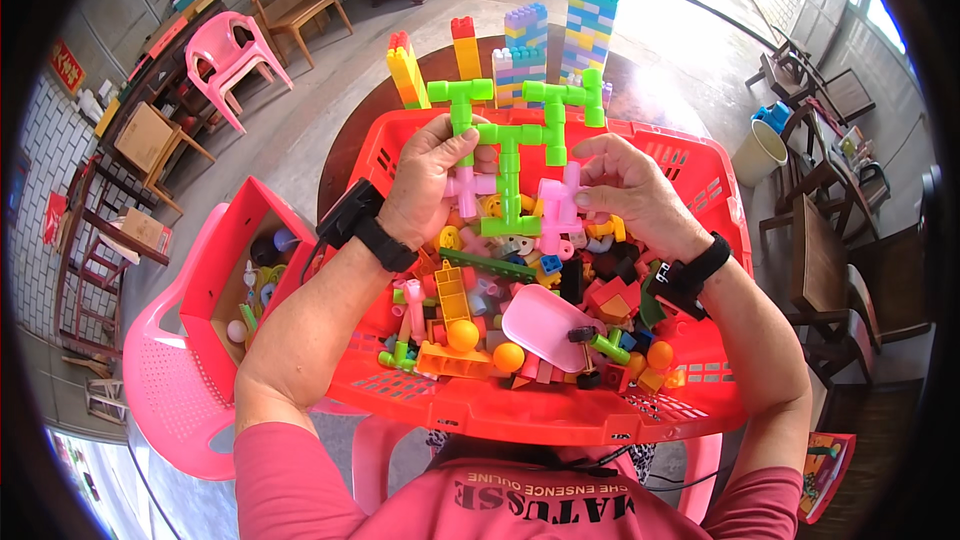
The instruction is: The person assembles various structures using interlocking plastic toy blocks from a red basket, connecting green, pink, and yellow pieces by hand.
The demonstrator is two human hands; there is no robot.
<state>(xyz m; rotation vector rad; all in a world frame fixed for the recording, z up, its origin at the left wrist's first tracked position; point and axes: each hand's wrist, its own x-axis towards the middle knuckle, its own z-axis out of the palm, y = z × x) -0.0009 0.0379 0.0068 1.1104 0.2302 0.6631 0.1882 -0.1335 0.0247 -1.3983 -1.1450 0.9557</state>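
Above a red basket [560, 427], my left hand [425, 180] is closed on a toy pipe structure of bright green T-shaped pieces [509, 165]. A pale pink pipe connector [468, 192] sits low on its left side, beside my fingers. My right hand [632, 195] pinches another pink pipe piece [553, 212] near the structure's lower right; whether the two are joined I cannot tell. Loose toys fill the basket below: a pink toy tray [545, 328], orange balls [462, 336], a yellow toy ladder-like piece [452, 292] and many blocks.
Block towers [590, 30] stand on the round table [345, 155] behind the basket. At left, a red box [215, 275] of small toys rests on a pink plastic chair [160, 390]. Wooden chairs [825, 260] and a pale bucket [760, 153] are at right.
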